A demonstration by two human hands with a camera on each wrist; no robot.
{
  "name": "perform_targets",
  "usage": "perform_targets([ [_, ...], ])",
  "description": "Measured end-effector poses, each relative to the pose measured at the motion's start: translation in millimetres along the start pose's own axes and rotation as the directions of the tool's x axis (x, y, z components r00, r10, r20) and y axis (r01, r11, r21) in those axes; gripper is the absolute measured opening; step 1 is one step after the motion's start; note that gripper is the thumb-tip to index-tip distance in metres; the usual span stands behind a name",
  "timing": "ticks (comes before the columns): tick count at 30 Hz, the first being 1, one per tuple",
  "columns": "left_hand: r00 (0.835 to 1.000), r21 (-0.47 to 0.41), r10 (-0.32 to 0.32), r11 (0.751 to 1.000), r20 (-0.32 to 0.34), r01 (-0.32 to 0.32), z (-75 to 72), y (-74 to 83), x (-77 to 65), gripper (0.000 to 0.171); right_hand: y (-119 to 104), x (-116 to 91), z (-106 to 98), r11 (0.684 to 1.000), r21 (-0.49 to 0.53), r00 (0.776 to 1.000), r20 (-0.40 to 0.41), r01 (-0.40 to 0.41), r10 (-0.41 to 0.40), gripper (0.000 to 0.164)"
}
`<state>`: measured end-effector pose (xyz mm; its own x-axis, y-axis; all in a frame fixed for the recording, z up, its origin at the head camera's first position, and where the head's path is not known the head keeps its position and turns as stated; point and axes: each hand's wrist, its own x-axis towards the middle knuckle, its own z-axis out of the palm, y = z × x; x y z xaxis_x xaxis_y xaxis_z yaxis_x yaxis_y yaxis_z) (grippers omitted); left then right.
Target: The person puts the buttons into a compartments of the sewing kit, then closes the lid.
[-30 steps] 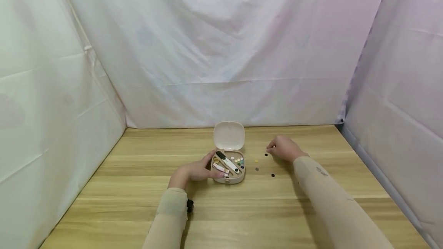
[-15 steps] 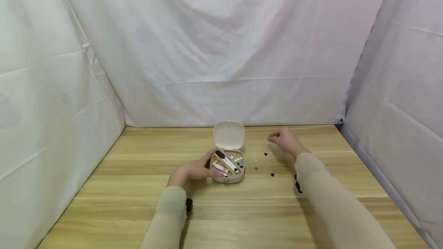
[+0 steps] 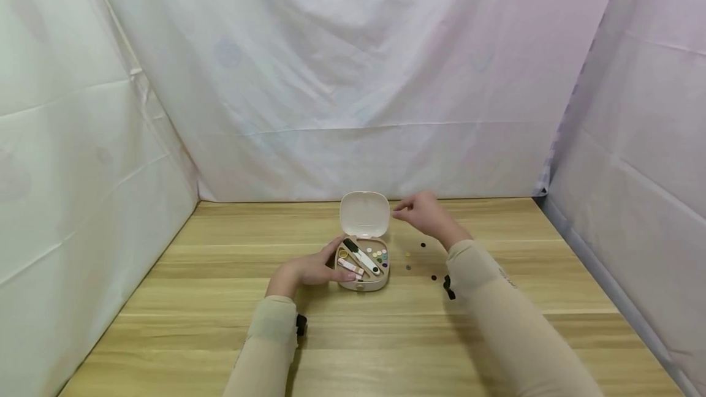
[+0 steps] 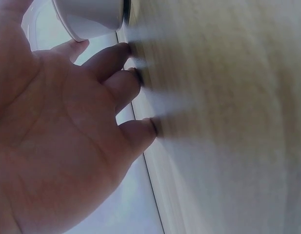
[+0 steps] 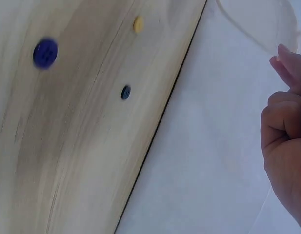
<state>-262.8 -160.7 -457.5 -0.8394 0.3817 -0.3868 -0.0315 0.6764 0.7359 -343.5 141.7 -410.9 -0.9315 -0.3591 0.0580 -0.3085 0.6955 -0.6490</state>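
My left hand [image 3: 311, 269] holds the left side of a small cream sewing box [image 3: 361, 287], thumb over the front rim and fingers along its side. In the left wrist view, several fingertips rest by the tabletop under the box [image 4: 94, 19]. The lid stands open at the back. Inside lie a white tool with a black end [image 3: 366, 261], a gold ring [image 3: 344, 254], a pink-and-white piece [image 3: 350, 268] and several coloured buttons [image 3: 379, 260]. My right hand [image 3: 426, 213] is raised right of the lid, thumb and index fingertips pinching a small pale button, mostly hidden.
Right of the box, loose buttons lie on the wooden table [image 3: 353, 348]: a yellow one [image 3: 408, 255], a grey one [image 3: 408, 268] and dark ones [image 3: 434, 277]. A white cloth curtain [image 3: 353, 78] hangs behind, with more cloth at both sides.
My right hand has risen from beside the dark button and moved left toward the lid, fingertips kept together. The left hand and the box stay put.
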Motion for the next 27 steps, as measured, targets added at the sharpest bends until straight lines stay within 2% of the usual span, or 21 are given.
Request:
perform_targets([
  [15,1.000,0.019,-0.003,1.000,-0.002,0.003,-0.2,0.2,0.0,0.110,-25,-3,36,0.988,-0.084,0.989,0.083,0.131,-0.124,0.015],
  [19,1.000,0.030,-0.008,1.000,-0.007,0.008,0.3,0.3,0.0,0.111,-23,-2,46,0.981,-0.111,0.982,0.118,0.161,-0.148,0.011],
  [27,1.000,0.029,-0.011,1.000,-0.015,0.012,1.3,0.2,-0.1,0.110,-13,-5,54,0.989,-0.052,0.974,0.186,0.141,-0.130,0.012],
])
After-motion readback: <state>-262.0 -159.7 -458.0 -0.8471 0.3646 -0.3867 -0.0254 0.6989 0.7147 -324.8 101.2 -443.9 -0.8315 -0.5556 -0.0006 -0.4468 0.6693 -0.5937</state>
